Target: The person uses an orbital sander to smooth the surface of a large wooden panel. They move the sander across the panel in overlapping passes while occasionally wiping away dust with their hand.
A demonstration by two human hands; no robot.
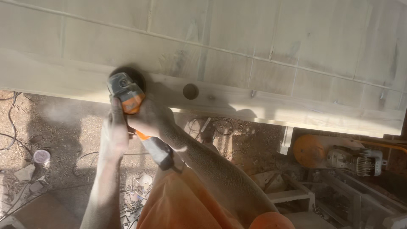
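Warm hazy sunlight, dust softening the view, hard shadows below, slight overall blur

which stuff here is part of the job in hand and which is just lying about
In use:
- orange and grey angle grinder
- left hand and right hand, both gripping it
- pale wooden door with a round hole

Lying about:
- second power tool with orange disc
- small round lid
- cables on the dirt

No packages, signs or screens are showing anywhere in this view. The nearest thing to a label is sitting on the angle grinder [127,95] — a small pale patch on its orange body, too blurred to make out — and nothing else is carrying any marking.
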